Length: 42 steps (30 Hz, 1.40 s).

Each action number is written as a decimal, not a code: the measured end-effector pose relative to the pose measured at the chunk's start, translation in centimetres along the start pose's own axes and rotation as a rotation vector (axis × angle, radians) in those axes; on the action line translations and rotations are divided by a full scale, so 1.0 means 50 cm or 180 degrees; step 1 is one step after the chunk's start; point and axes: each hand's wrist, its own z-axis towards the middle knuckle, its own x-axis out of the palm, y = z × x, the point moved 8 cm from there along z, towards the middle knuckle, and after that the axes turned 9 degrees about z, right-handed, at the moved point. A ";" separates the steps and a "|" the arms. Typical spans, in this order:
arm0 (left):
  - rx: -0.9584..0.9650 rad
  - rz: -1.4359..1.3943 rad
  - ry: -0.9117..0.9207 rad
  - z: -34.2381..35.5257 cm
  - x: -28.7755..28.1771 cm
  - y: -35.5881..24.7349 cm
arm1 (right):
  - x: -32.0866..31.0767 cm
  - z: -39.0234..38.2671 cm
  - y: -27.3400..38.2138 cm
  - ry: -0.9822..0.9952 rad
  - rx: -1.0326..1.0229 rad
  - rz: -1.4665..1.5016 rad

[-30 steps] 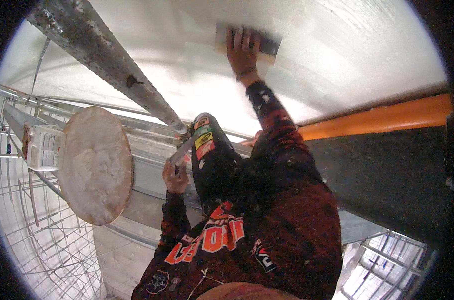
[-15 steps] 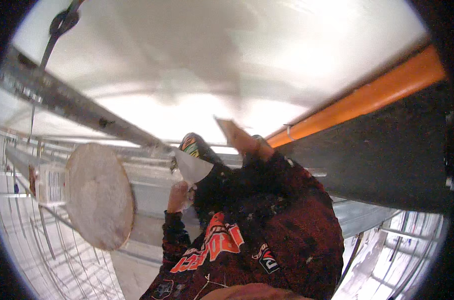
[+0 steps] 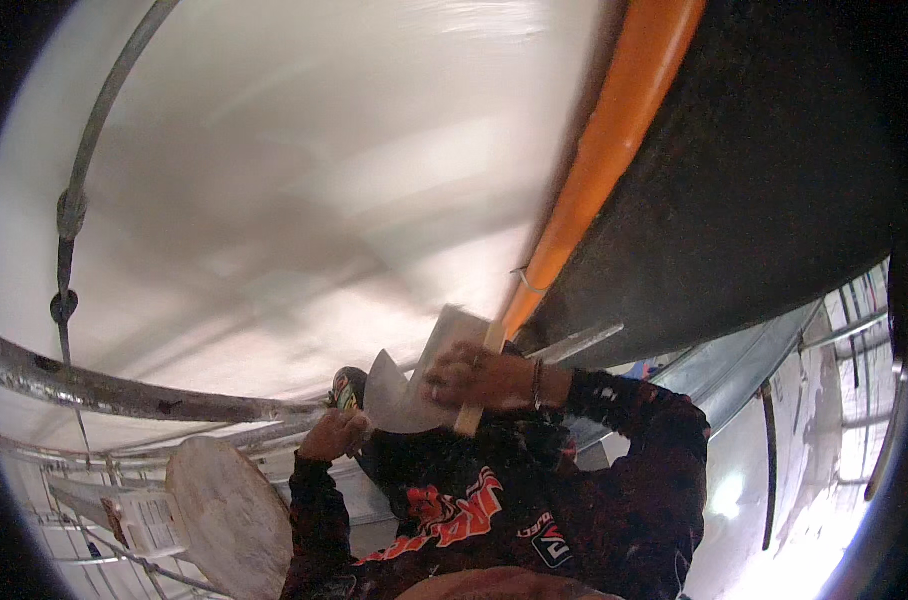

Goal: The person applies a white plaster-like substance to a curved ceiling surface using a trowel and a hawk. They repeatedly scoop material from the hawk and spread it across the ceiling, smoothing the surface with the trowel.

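- White plastered ceiling (image 3: 304, 170) curves overhead, an orange pipe (image 3: 614, 140) beside it.
- Right hand (image 3: 471, 376) is closed around the trowel (image 3: 444, 350) at its wooden handle, blade tilted.
- Left hand (image 3: 332, 436) grips a scraper (image 3: 389, 400); its thin blade meets the trowel.
- Both tools look light, stiff and likely slippery with plaster; handles are the safest hold.

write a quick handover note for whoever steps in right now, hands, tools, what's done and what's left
Right hand: grips a flat trowel by its wooden handle, held in front of the chest, off the surface.
Left hand: holds a smaller blade that meets the trowel's face.
Round board smeared with white plaster sits low on the left, beside the metal pipe.
Done: the white surface overhead looks coated and smooth.
Left: cannot tell which patches remain; view is blurred.
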 end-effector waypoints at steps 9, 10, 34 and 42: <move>0.0612 -0.1498 -0.2741 -0.004 -0.097 -0.084 | 0.138 -0.180 -0.245 -0.1736 0.2784 0.3203; 0.0505 -0.1204 -0.2833 -0.005 -0.103 -0.123 | 0.137 -0.175 -0.217 -0.2074 0.2393 0.1854; 0.0166 -0.0027 -0.4178 0.081 -0.075 -0.124 | 0.177 -0.121 -0.136 -0.4216 0.0557 0.4910; 0.0102 0.0762 -0.4592 -0.021 -0.193 -0.158 | 0.229 -0.079 -0.156 -0.3754 0.0934 0.4888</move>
